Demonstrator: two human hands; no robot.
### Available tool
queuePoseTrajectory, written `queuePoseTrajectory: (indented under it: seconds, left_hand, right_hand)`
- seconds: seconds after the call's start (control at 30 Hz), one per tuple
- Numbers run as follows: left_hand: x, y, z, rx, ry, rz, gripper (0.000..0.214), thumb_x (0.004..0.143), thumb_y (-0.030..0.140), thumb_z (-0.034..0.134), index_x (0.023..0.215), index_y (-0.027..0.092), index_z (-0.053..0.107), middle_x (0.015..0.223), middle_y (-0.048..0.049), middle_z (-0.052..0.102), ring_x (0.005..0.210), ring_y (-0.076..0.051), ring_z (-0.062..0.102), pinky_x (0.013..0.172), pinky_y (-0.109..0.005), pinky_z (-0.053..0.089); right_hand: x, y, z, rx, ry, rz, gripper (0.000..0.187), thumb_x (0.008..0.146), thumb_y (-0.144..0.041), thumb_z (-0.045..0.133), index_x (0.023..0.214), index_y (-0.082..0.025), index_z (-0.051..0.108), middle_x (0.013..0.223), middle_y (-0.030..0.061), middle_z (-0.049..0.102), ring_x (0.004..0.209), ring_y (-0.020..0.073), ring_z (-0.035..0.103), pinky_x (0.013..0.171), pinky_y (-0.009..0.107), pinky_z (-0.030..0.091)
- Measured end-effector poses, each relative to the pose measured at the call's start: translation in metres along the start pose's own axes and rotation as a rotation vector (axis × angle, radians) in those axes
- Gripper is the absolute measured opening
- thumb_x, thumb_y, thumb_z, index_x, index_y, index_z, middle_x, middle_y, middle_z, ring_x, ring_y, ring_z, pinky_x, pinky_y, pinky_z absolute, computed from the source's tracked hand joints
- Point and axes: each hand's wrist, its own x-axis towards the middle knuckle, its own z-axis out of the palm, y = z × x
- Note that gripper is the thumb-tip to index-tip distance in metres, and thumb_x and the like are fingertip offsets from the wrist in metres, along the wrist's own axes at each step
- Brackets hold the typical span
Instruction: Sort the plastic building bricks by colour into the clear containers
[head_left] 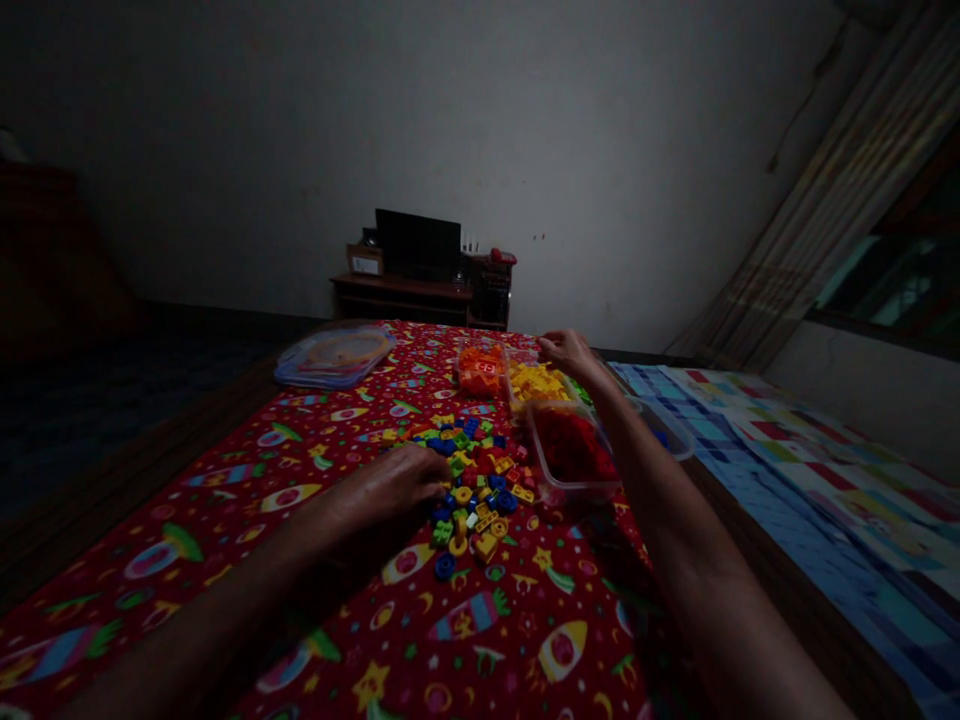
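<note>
A mixed pile of toy building bricks (480, 490) in blue, yellow, green and red lies on the red patterned cloth. My left hand (412, 472) is at the pile's left edge, fingers curled down; whatever they grip is hidden. Farther off, my right hand (571, 352) hovers over the back of the clear tubs with its fingers closed together, their contents too small to make out. Under and beside that arm stand a tub of yellow bricks (540, 382), a tub of red bricks (574, 445) and some green bricks (581, 392). An orange-brick tub (481, 370) sits left of the yellow one.
Stacked clear lids (335, 357) rest at the cloth's far left. Right of my forearm is another clear tub (675, 430) with a little blue in it. A bed with checked bedding (810, 460) adjoins on the right. By the wall, a low cabinet (405, 290) bears a dark screen (418, 243).
</note>
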Motion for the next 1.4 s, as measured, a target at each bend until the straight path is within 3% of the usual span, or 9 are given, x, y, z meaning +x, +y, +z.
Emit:
queuePoseTrajectory:
  seconds: [0.1, 0.2, 0.33, 0.53, 0.8, 0.93, 1.03, 1.23, 1.4]
  left_hand:
    - [0.005, 0.004, -0.009, -0.082, -0.015, -0.073, 0.025, 0.075, 0.044, 0.058, 0.080, 0.025, 0.073, 0.074, -0.0003, 0.071, 0.066, -0.018, 0.063, 0.059, -0.023, 0.044]
    - [0.009, 0.007, -0.015, -0.199, 0.069, -0.167, 0.027, 0.070, 0.046, 0.061, 0.079, 0.024, 0.073, 0.076, 0.0001, 0.073, 0.071, -0.020, 0.064, 0.060, -0.024, 0.046]
    - [0.010, 0.007, -0.018, -0.397, 0.200, -0.260, 0.033, 0.062, 0.048, 0.066, 0.080, 0.021, 0.073, 0.079, -0.0009, 0.074, 0.074, -0.021, 0.065, 0.063, -0.027, 0.049]
    - [0.007, 0.004, -0.023, -0.546, 0.157, -0.341, 0.046, 0.055, 0.055, 0.070, 0.083, 0.019, 0.071, 0.081, -0.0029, 0.073, 0.079, -0.024, 0.066, 0.067, -0.031, 0.051]
    - [0.004, -0.003, -0.023, -0.601, 0.244, -0.391, 0.052, 0.058, 0.061, 0.068, 0.089, 0.019, 0.070, 0.090, -0.0051, 0.073, 0.092, -0.027, 0.064, 0.076, -0.033, 0.051]
    - [0.004, -0.004, -0.023, -0.766, 0.282, -0.489, 0.060, 0.053, 0.064, 0.072, 0.093, 0.020, 0.069, 0.102, -0.0071, 0.070, 0.102, -0.025, 0.061, 0.080, -0.032, 0.051]
    - [0.004, -0.002, -0.024, -0.846, 0.297, -0.525, 0.058, 0.051, 0.063, 0.075, 0.090, 0.020, 0.069, 0.103, -0.0064, 0.069, 0.102, -0.022, 0.061, 0.081, -0.029, 0.051]
    - [0.007, 0.007, -0.019, -1.063, 0.291, -0.466, 0.048, 0.051, 0.051, 0.082, 0.085, 0.018, 0.069, 0.093, -0.0042, 0.069, 0.085, -0.015, 0.064, 0.068, -0.019, 0.051]
    - [0.012, 0.015, -0.007, -1.131, 0.296, -0.422, 0.056, 0.052, 0.046, 0.082, 0.099, 0.018, 0.066, 0.090, -0.0051, 0.070, 0.084, -0.017, 0.064, 0.069, -0.021, 0.050]
  right_hand:
    - [-0.031, -0.011, 0.008, 0.305, -0.109, -0.069, 0.025, 0.088, -0.023, 0.042, 0.089, -0.009, 0.063, 0.075, 0.0080, 0.066, 0.063, 0.0116, 0.063, 0.060, 0.022, 0.049]
    - [-0.063, -0.020, 0.025, 0.355, -0.220, -0.154, 0.027, 0.086, -0.024, 0.043, 0.090, -0.010, 0.066, 0.075, 0.0073, 0.067, 0.065, 0.0128, 0.064, 0.060, 0.023, 0.049]
    - [-0.089, -0.029, 0.050, 0.103, -0.274, -0.259, 0.025, 0.082, -0.017, 0.047, 0.093, -0.013, 0.069, 0.075, 0.0047, 0.069, 0.065, 0.0121, 0.061, 0.061, 0.022, 0.044]
    - [-0.102, -0.037, 0.073, -0.281, -0.276, -0.355, 0.024, 0.072, -0.003, 0.050, 0.084, -0.013, 0.068, 0.074, 0.0050, 0.065, 0.064, 0.0128, 0.054, 0.058, 0.022, 0.034]
    - [-0.121, -0.044, 0.096, -0.420, -0.398, -0.441, 0.020, 0.083, -0.019, 0.052, 0.097, -0.018, 0.066, 0.086, 0.0074, 0.066, 0.076, 0.0162, 0.057, 0.063, 0.023, 0.036]
    - [-0.118, -0.044, 0.100, -0.284, -0.472, -0.428, 0.017, 0.078, -0.015, 0.057, 0.090, -0.016, 0.069, 0.082, 0.0051, 0.066, 0.076, 0.0146, 0.058, 0.063, 0.022, 0.036]
    - [-0.112, -0.042, 0.097, -0.109, -0.453, -0.331, 0.015, 0.080, -0.026, 0.060, 0.081, -0.014, 0.069, 0.068, 0.0015, 0.062, 0.066, 0.0121, 0.055, 0.057, 0.021, 0.033]
    - [-0.105, -0.042, 0.104, 0.217, -0.148, -0.121, 0.032, 0.078, -0.045, 0.060, 0.087, -0.014, 0.061, 0.069, -0.0016, 0.056, 0.065, 0.0124, 0.052, 0.056, 0.021, 0.035]
    - [-0.120, -0.051, 0.109, 0.315, -0.231, -0.402, 0.032, 0.084, -0.035, 0.055, 0.111, -0.018, 0.052, 0.092, 0.0033, 0.062, 0.078, 0.0146, 0.056, 0.068, 0.024, 0.041]
